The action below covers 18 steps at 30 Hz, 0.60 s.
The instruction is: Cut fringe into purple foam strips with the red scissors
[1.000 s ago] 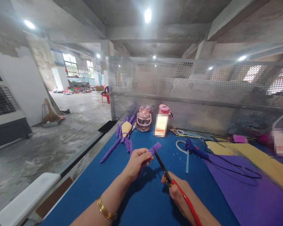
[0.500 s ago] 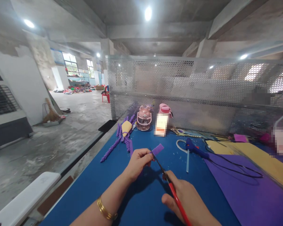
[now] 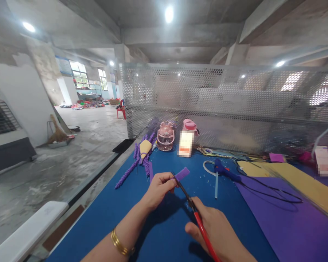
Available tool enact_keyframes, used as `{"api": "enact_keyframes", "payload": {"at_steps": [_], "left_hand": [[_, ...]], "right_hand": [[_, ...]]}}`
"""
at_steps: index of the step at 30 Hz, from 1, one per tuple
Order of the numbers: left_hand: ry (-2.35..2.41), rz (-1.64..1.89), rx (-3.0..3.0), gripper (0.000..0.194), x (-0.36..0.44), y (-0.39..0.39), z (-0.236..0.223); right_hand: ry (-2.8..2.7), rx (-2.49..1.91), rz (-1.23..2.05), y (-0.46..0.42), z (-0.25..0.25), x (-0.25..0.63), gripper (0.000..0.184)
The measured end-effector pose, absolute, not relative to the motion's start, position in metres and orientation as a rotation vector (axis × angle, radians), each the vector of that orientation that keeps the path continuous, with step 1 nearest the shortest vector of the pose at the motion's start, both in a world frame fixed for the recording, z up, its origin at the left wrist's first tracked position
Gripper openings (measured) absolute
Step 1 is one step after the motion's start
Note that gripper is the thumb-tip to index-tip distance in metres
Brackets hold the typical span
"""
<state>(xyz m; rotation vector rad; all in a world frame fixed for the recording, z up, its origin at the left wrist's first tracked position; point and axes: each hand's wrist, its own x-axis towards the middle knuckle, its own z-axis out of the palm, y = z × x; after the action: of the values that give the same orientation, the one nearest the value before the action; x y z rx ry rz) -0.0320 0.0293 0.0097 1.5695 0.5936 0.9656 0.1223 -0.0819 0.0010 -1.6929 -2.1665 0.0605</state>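
Note:
My left hand [image 3: 162, 187] pinches a short purple strip [image 3: 182, 174], perhaps felt or foam, between thumb and fingers. Its free end sticks out to the upper right. My right hand [image 3: 211, 222] grips red-handled scissors [image 3: 205, 231], thumb apart from the handle. The dark blades reach to the strip right beside my left fingertips; whether they have cut into it I cannot tell. Behind my left hand lies a bunch of purple braided stems [image 3: 127, 177] with a yellow piece [image 3: 145, 148] on it.
On the blue table [image 3: 98, 225] lie a blue glue gun [image 3: 226, 171] with a glue stick and cord, a purple sheet [image 3: 278, 214] and yellow sheets [image 3: 297, 173]. A pink cup [image 3: 165, 137] and a pink bottle [image 3: 190, 125] stand before a perforated metal screen [image 3: 221, 94].
The whole view has shifted a little. Both hands, the strip and the scissors keep almost the same places relative to one another.

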Motion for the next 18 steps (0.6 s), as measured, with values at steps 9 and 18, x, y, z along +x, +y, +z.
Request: {"api": "enact_keyframes", "payload": {"at_steps": [9,18], "left_hand": [[0.59,0.959,1.552,0.027,-0.0326,0.0281,0.0113],[0.568,0.967,1.54,0.024,-0.0322,0.0284,0.0109]], "right_hand": [[-2.157,-1.746,0.027,-0.0823,-0.0008,0.1226,0.056],[-2.153,-1.739,-0.022,-0.0805,-0.0008,0.1216,0.056]]}}
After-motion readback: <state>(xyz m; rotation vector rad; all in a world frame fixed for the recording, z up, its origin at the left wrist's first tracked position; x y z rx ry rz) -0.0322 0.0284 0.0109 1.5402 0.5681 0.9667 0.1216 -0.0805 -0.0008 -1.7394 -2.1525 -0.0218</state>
